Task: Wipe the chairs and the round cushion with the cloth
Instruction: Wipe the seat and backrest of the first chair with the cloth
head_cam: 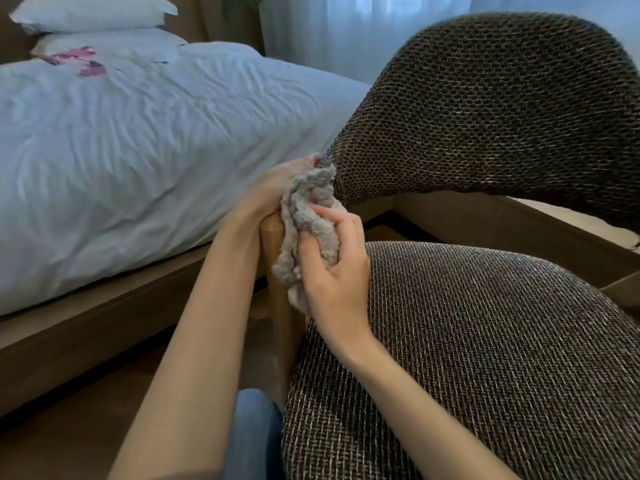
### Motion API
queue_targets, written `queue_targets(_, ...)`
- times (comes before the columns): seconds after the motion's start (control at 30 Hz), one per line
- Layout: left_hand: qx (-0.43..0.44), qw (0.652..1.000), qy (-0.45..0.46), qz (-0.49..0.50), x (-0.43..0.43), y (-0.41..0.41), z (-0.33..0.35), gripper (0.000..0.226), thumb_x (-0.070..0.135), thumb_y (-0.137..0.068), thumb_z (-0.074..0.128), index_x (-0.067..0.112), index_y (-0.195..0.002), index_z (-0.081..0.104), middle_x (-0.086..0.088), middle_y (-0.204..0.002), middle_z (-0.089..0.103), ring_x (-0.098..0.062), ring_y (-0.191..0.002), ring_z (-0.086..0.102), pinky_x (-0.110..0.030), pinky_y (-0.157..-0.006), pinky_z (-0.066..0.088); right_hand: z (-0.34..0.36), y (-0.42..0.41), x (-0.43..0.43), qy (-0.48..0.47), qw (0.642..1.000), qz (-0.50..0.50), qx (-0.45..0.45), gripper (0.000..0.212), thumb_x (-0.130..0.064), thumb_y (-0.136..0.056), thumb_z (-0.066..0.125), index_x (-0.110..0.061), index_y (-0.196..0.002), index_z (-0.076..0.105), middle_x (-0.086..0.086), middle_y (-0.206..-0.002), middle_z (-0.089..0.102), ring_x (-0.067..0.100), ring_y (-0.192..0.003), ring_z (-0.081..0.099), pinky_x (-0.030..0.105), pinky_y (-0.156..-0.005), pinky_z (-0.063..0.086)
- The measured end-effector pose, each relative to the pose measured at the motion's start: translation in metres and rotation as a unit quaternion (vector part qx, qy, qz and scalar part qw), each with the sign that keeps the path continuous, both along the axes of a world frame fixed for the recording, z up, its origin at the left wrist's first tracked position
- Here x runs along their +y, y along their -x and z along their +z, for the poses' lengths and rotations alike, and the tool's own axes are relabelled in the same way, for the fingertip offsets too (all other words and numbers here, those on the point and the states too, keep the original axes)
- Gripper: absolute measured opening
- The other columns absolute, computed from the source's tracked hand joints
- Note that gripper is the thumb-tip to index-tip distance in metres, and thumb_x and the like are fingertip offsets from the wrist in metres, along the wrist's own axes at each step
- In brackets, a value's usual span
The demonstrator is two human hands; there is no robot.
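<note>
One chair (485, 341), one cloth (304, 216), two hands gripping: left hand (277, 188), right hand (336, 268).

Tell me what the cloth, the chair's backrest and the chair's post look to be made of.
Cloth: grey, fluffy pile, likely microfibre or terry.
Backrest: coarse woven upholstery, dark brown with pale flecks, matte.
Post: looks like light wood, smooth rounded top, grain unclear.

The chair (485, 116) is dark brown with a tiny woven criss-cross pattern. Beside the chair, the cloth (304, 220) is grey and the bed cover (138, 133) is white with pink flowers.
</note>
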State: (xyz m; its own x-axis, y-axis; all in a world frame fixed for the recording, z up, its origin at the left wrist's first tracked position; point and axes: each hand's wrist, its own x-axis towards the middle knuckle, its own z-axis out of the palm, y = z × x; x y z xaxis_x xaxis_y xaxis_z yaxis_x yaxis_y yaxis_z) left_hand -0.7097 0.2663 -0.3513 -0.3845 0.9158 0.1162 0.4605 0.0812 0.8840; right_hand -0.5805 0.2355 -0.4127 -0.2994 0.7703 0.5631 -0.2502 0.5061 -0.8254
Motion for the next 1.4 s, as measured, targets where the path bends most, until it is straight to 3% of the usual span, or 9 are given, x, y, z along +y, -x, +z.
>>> queue_targets(0.17, 0.074, 0.996, 0.048, -0.019, 0.006, 0.01, 0.002, 0.043, 0.016, -0.106, 0.022, 0.004, -0.145, 0.031, -0.011, -0.151, 0.034, -0.02, -0.139, 0.033, -0.028, -0.116, 0.023, -0.027, -0.012, -0.024, 0.033, 0.998, 0.027, -0.051, 0.014, -0.015, -0.088, 0.054, -0.022, -0.099, 0.048, 0.006, -0.103, 0.049, 0.008, -0.095, 0.051, 0.016, -0.082, 0.041)
queue_targets(0.4, 0.171, 0.981, 0.086, -0.03, -0.001, 0.011, 0.008, 0.042, 0.008, -0.105, 0.02, 0.0, -0.147, 0.023, -0.014, -0.154, 0.027, -0.02, -0.142, 0.027, -0.022, -0.114, 0.017, -0.061, -0.027, -0.04, 0.141, 0.974, 0.059, -0.166, 0.021, -0.007, -0.092, 0.049, -0.025, -0.094, 0.037, 0.002, -0.103, 0.044, -0.008, -0.085, 0.043, 0.005, -0.074, 0.036)
queue_targets(0.57, 0.163, 0.984, 0.073, -0.026, -0.001, 0.007, 0.009, 0.043, 0.011, -0.105, 0.021, 0.003, -0.147, 0.026, -0.012, -0.153, 0.03, -0.02, -0.141, 0.03, -0.02, -0.11, 0.02, -0.035, -0.016, -0.038, 0.142, 0.986, 0.03, -0.088, 0.025, -0.009, -0.092, 0.051, -0.033, -0.095, 0.041, 0.004, -0.106, 0.049, 0.012, -0.097, 0.051, 0.022, -0.083, 0.043)
queue_targets(0.73, -0.065, 0.998, 0.023, -0.008, -0.001, -0.004, 0.006, 0.038, 0.011, -0.104, 0.031, -0.006, -0.137, 0.04, -0.021, -0.117, 0.058, -0.016, -0.098, 0.063, -0.022, -0.089, 0.051, 0.013, 0.013, 0.006, 0.11, 0.993, -0.042, -0.001, 0.017, -0.012, -0.092, 0.055, -0.027, -0.093, 0.049, 0.005, -0.109, 0.054, 0.006, -0.094, 0.053, 0.017, -0.082, 0.043)
queue_targets(0.8, -0.05, 0.998, 0.037, -0.006, 0.0, -0.003, 0.005, 0.04, 0.012, -0.104, 0.032, -0.004, -0.139, 0.04, -0.022, -0.138, 0.048, -0.023, -0.124, 0.051, -0.034, -0.109, 0.037, 0.015, 0.024, 0.028, 0.13, 0.988, -0.078, -0.004, 0.009, -0.012, -0.092, 0.055, -0.019, -0.095, 0.051, 0.007, -0.11, 0.053, 0.009, -0.094, 0.053, 0.02, -0.083, 0.041)
queue_targets(0.93, 0.055, 0.996, 0.064, -0.005, 0.003, 0.004, 0.005, 0.042, 0.01, -0.105, 0.028, -0.003, -0.144, 0.033, -0.017, -0.151, 0.033, -0.024, -0.14, 0.032, -0.03, -0.117, 0.022, -0.011, 0.037, 0.046, 0.11, 0.983, -0.143, -0.032, 0.009, -0.006, -0.092, 0.051, -0.01, -0.1, 0.05, 0.005, -0.109, 0.047, -0.009, -0.083, 0.047, 0.001, -0.071, 0.033)
queue_targets(1.07, 0.07, 0.996, 0.059, -0.005, 0.008, 0.01, 0.002, 0.041, 0.01, -0.105, 0.024, -0.002, -0.144, 0.031, -0.013, -0.152, 0.031, -0.018, -0.141, 0.03, -0.026, -0.118, 0.017, -0.06, 0.035, 0.057, 0.166, 0.967, -0.128, -0.144, 0.004, -0.005, -0.094, 0.043, -0.007, -0.096, 0.04, 0.01, -0.108, 0.042, 0.015, -0.09, 0.045, 0.024, -0.078, 0.038)
queue_targets(1.2, 0.106, 0.992, 0.06, -0.015, 0.01, 0.014, -0.002, 0.041, 0.008, -0.105, 0.022, -0.004, -0.144, 0.029, -0.014, -0.152, 0.03, -0.02, -0.141, 0.029, -0.025, -0.117, 0.017, -0.064, 0.032, 0.073, 0.179, 0.957, -0.088, -0.21, 0.004, -0.008, -0.096, 0.04, -0.01, -0.095, 0.037, 0.008, -0.108, 0.041, 0.019, -0.096, 0.044, 0.027, -0.079, 0.033)
queue_targets(1.4, 0.117, 0.992, 0.037, 0.035, 0.002, 0.004, 0.007, 0.04, 0.024, -0.105, 0.032, 0.01, -0.139, 0.047, -0.005, -0.146, 0.045, -0.015, -0.135, 0.039, -0.018, -0.105, 0.027, -0.044, 0.02, 0.066, 0.201, 0.967, -0.025, -0.154, 0.004, -0.012, -0.096, 0.045, -0.014, -0.093, 0.043, 0.017, -0.111, 0.052, 0.026, -0.099, 0.053, 0.042, -0.089, 0.045)
